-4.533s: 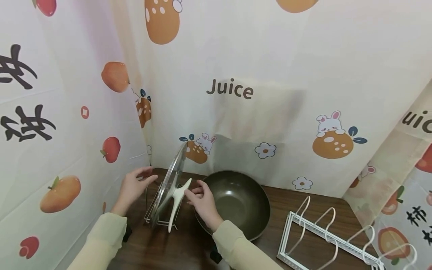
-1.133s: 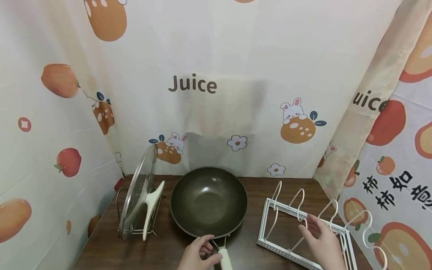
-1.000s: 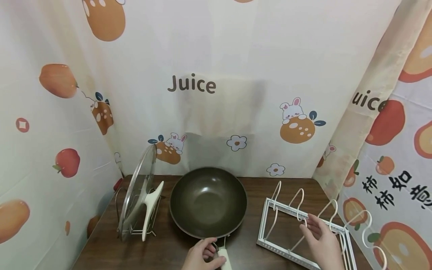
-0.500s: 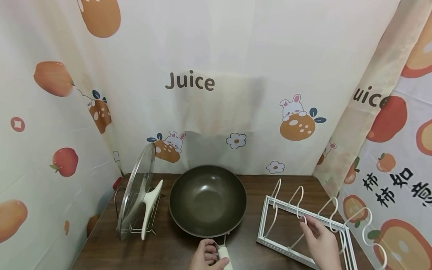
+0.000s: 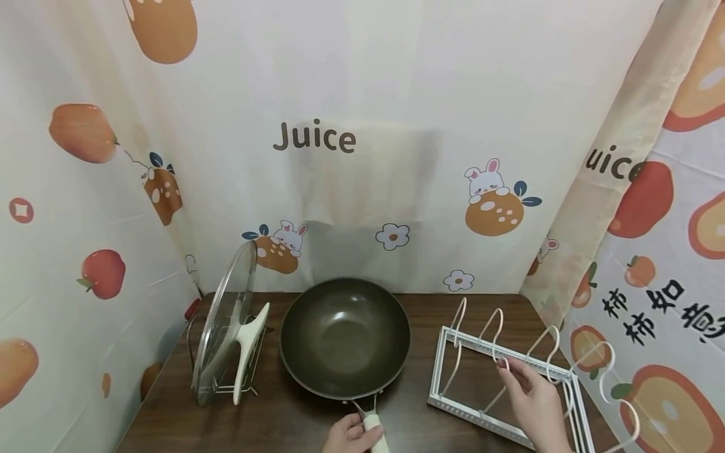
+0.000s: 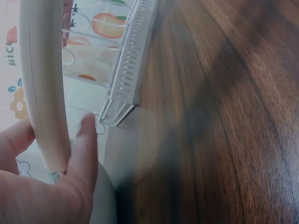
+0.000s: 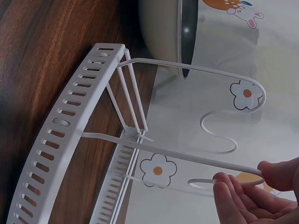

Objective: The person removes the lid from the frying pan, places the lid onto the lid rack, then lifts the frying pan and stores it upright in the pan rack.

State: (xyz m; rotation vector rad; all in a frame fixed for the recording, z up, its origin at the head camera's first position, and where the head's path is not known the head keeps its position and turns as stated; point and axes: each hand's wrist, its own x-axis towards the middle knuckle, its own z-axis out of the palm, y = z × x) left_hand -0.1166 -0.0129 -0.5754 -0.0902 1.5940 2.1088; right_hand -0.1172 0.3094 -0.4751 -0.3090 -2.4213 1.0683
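Observation:
A dark wok (image 5: 345, 340) with a pale exterior sits mid-table, its cream handle (image 5: 378, 437) toward me. My left hand (image 5: 350, 435) grips this handle near the wok's bracket, thumb on one side and fingers on the other. In the left wrist view, the handle (image 6: 44, 84) runs between thumb and finger. To the right lies a white pan rack (image 5: 476, 418) with a slotted frame and curved wire dividers. My right hand (image 5: 535, 402) pinches one divider; in the right wrist view, thumb and fingertips meet on the bent end of that wire (image 7: 201, 161).
Left of the wok, a glass lid (image 5: 229, 314) with a cream forked handle (image 5: 249, 343) leans upright in a small wire stand (image 5: 253, 380). Printed fabric (image 5: 368, 189) hangs behind and along both sides of the brown wooden table (image 5: 164, 421).
Both hands have left the lid, which stays in its stand. My left hand has slid right onto the wok handle and closed round it; my right hand has taken hold of the rack's divider.

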